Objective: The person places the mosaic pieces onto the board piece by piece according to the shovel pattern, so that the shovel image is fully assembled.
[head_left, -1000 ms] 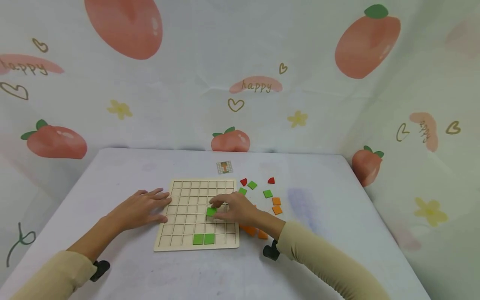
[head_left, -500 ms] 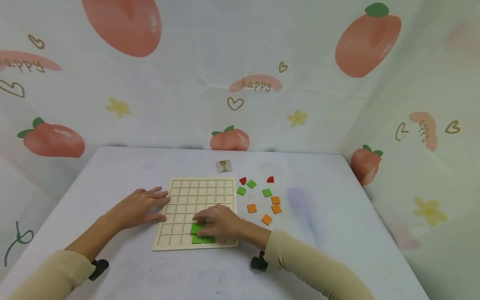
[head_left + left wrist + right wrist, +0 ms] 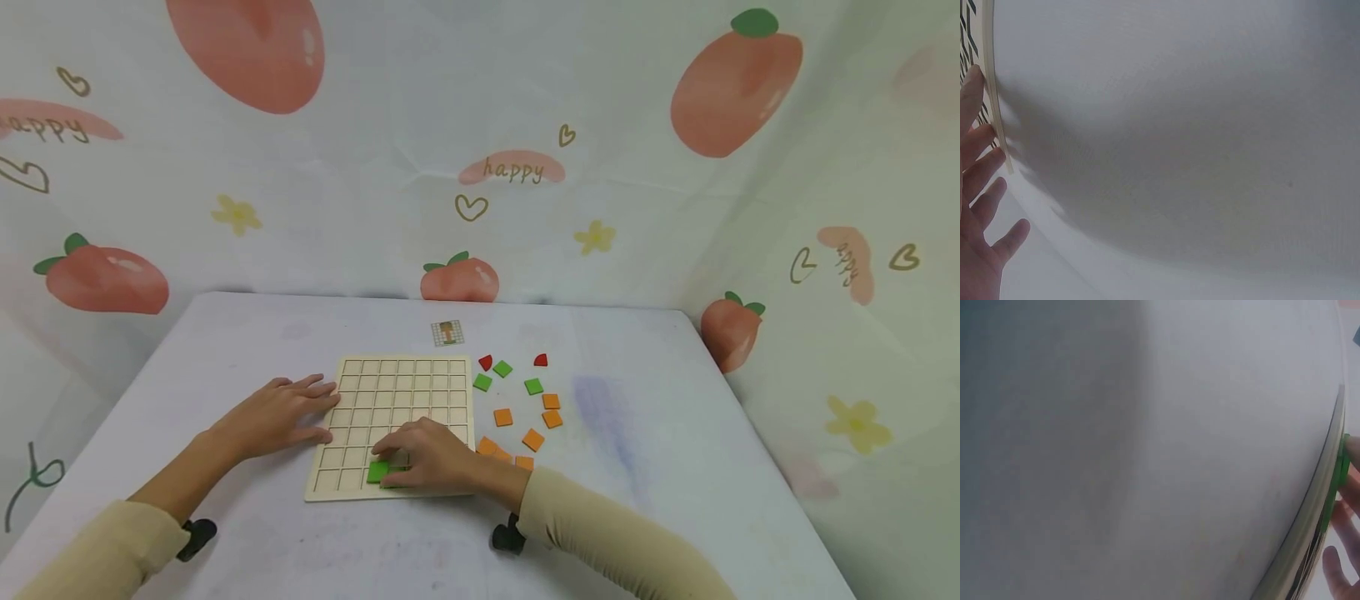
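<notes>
A pale wooden grid board [image 3: 360, 425] lies flat on the table. My left hand [image 3: 273, 421] rests at its left edge, fingers spread and touching the rim; the left wrist view shows those fingers [image 3: 982, 165] along the board's side. Over the near row, my right hand [image 3: 431, 458] pinches a green square tile [image 3: 377, 472] between thumb and fingers. Other green tiles beside it on that row are mostly covered by the hand. In the right wrist view, fingertips touch green tiles [image 3: 1334, 487] at the board's near edge.
Right of the board lie several orange square tiles [image 3: 533, 439], a few loose green tiles [image 3: 502, 368] and two red quarter-round pieces [image 3: 541, 360]. Behind the board is a small pattern card [image 3: 447, 332]. A printed cloth hangs beyond the table's far edge.
My right hand has carried the green tile from the board's middle toward me and leftward, down to the near row left of the other green tiles. The left hand stays at the board's edge.
</notes>
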`<state>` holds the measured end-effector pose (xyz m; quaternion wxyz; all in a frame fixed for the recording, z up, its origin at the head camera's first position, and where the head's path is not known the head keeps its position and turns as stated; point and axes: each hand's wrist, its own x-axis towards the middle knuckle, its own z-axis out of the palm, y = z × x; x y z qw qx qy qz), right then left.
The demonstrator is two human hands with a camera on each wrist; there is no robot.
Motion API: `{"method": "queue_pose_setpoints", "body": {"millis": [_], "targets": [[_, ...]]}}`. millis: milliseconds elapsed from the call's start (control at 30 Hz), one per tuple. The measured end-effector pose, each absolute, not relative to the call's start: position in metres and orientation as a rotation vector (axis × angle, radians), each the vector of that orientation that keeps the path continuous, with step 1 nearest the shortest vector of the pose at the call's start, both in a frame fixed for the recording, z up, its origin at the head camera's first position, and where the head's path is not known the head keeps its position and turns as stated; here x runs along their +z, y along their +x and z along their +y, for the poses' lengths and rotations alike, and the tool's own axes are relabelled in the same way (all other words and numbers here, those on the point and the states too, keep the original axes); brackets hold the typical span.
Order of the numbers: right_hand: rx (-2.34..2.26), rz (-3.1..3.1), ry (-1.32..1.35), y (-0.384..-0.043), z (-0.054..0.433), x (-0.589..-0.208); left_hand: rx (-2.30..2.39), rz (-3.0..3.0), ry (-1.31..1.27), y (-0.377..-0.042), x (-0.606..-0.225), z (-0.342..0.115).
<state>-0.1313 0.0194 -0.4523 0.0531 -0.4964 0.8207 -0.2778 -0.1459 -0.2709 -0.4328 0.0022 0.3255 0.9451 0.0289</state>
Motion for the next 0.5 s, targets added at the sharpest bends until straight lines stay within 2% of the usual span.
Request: {"method": "queue_pose_setpoints", "body": {"millis": [500], "targets": [[-0.702,2.567,-1.586,-0.1254,0.0124,-0.4535,0.091,2.959,0.983,-0.1456,-0.4335,-0.2705]]}}
